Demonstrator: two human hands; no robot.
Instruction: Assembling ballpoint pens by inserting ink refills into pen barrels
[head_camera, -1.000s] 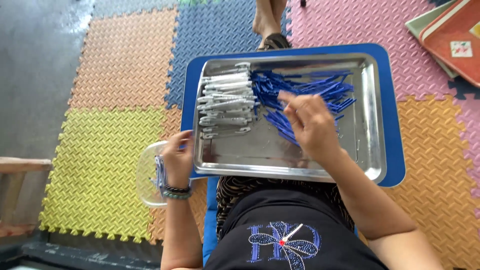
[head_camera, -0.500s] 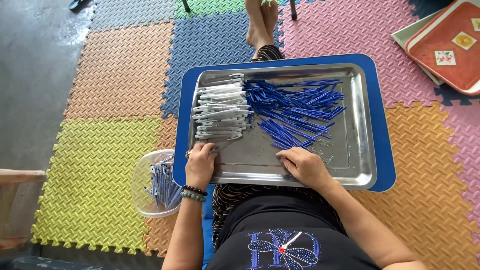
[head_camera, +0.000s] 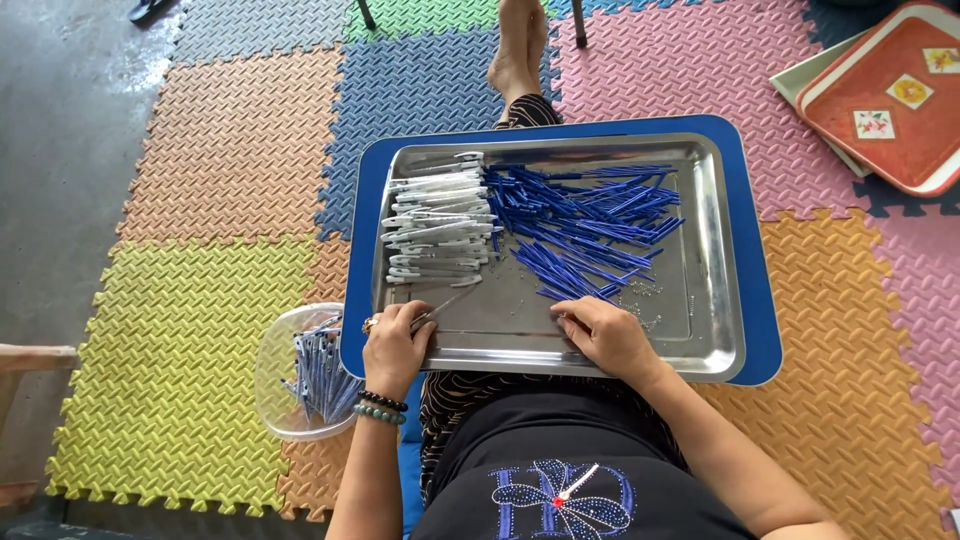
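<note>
Left hand (head_camera: 395, 345) pinches a white pen part (head_camera: 445, 303) at the steel tray (head_camera: 715, 300) near edge; right hand (head_camera: 605, 335) rests loosely curled beside blue tubes (head_camera: 590, 215), bare tray right.

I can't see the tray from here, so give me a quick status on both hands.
Left hand pinching a thin part at tray front edge. Right hand fingers down beside blue parts. White parts untouched. Nothing in the way.

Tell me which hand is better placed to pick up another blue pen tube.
Right. The right hand rests on the metal tray just below the blue tubes; the left hand holds a thin part near the white pieces.
</note>
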